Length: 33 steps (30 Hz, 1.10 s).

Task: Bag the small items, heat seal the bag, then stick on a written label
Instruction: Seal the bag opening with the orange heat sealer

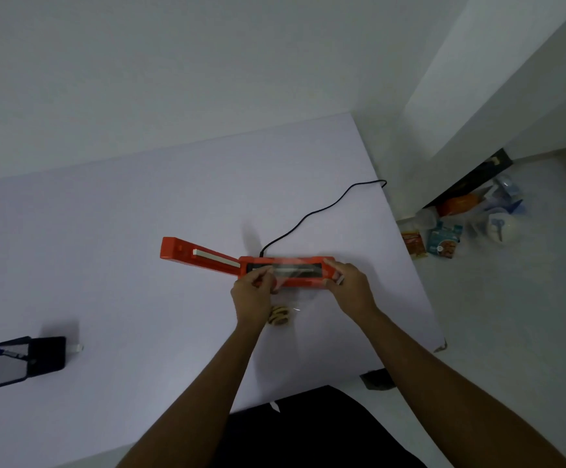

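An orange heat sealer (308, 282) lies on the white table (139, 248), its lid arm (200, 256) swung open to the left. A clear plastic bag (295, 292) lies with its mouth across the sealer's dark strip. Several small tan round items (279, 317) sit in the bag's bottom, nearer me. My left hand (252, 295) pinches the bag's left edge. My right hand (350, 285) pinches its right edge at the sealer's right end.
A black cord (322, 211) runs from the sealer off the table's far right edge. A dark open case with a blue pen (21, 361) lies at the left. Packets and bags (460, 224) clutter the floor on the right.
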Available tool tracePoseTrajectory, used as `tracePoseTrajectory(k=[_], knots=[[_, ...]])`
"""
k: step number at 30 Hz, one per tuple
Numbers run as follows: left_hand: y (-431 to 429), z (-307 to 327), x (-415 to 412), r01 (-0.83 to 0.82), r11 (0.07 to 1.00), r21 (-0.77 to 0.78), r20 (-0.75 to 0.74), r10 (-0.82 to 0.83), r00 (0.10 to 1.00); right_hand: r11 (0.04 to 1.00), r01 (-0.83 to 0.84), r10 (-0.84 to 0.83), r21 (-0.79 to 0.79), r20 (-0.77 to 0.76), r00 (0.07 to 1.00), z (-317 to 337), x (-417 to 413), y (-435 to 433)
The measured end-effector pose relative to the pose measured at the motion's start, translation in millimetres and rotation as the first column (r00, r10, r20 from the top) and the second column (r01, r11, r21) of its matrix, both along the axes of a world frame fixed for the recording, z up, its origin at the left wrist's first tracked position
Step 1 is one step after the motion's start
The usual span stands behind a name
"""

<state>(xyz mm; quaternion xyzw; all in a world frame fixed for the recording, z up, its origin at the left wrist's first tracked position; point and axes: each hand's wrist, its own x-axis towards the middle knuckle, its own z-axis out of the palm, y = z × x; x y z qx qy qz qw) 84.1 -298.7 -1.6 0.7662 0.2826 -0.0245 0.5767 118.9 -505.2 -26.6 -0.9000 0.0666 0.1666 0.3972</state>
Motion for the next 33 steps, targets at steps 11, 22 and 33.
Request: tracePoseTrajectory(k=[11,22,33], knots=[[-1.5,18.1,-5.5,0.135,0.987,-0.087,0.011,-0.134,0.991,0.745,0.39,-0.247,0.541,-0.32,0.915,23.9,-26.5,-2.5],[73.2,44.0,-63.3,0.059,0.983,-0.173,-0.096,-0.076,0.993,0.846,0.086,-0.03,0.527,-0.114,0.993,55.9,-43.0,74.8],[187.8,40.2,-140.1,-0.138,0.958,-0.251,-0.126,0.109,0.986,0.814,-0.069,0.219,0.576,-0.195,0.956,58.8,-71.6,194.8]])
